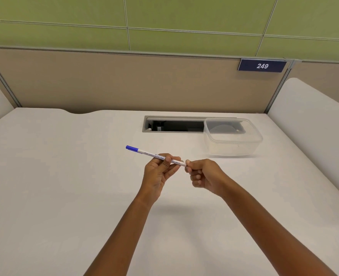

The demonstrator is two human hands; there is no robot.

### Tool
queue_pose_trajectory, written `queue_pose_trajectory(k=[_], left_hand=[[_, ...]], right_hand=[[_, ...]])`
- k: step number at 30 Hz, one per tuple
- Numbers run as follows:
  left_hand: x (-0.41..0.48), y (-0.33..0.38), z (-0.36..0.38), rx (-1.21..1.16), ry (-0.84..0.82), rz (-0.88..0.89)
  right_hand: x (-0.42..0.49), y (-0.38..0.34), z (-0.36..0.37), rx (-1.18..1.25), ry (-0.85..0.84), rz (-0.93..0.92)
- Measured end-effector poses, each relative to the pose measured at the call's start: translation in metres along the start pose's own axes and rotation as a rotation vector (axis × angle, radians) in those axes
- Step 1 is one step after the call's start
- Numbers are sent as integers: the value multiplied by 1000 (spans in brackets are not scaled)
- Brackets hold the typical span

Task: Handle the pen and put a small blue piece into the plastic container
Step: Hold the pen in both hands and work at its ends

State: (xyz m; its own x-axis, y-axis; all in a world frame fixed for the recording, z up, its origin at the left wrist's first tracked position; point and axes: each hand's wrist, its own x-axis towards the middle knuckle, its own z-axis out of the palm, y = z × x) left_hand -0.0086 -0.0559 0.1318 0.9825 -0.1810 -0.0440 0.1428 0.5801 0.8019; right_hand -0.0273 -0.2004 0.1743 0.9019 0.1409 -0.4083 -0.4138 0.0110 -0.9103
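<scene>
1. I see one pen (146, 153), white with printed lettering I cannot read and one blue end (131, 148). It is held in the air above the middle of the desk (65, 176), tilted, with the blue end pointing to 10 o'clock.
2. My left hand (158, 172) holds the pen's barrel near its middle, thumb and fingertips curled round it, palm turned towards me.
3. My right hand (204, 176) sits just at 3 o'clock of the left. Its fingers are curled tight, and thumb and forefinger pinch the pen's white end. Whatever lies under those fingertips is hidden from me.
4. One clear plastic container (232, 149) stands on the desk at 2 o'clock from my hands, well apart from them. It is open at the top, and I see nothing blue inside.
5. One rectangular cable slot (174, 125) is cut into the desk at 12 o'clock; the container's far left corner overlaps it.
6. One dark blue sign (262, 66) reading 249 hangs on the partition at 1 o'clock.
</scene>
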Motion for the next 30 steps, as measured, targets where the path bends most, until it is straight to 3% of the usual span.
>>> queue_pose_trajectory(k=[3,5,9,12,18,23,27,30], left_hand=[[0,-1,0,19,-3,9],[0,-1,0,15,17,13],[1,-2,1,-30,91,19],[2,-1,1,-42,114,14],[-1,1,2,-63,92,0],[-3,1,2,-57,64,2],[-3,2,2,-31,33,15],[-3,2,3,-18,18,30]], right_hand=[[0,1,-3,295,-143,181],[0,4,1,240,-101,145],[-2,16,12,-540,276,-372],[-4,23,12,-972,445,-680],[-6,22,9,-1297,534,-953],[-2,22,9,-1048,450,-861],[-1,19,13,-628,345,-589],[0,13,14,-129,223,-272]])
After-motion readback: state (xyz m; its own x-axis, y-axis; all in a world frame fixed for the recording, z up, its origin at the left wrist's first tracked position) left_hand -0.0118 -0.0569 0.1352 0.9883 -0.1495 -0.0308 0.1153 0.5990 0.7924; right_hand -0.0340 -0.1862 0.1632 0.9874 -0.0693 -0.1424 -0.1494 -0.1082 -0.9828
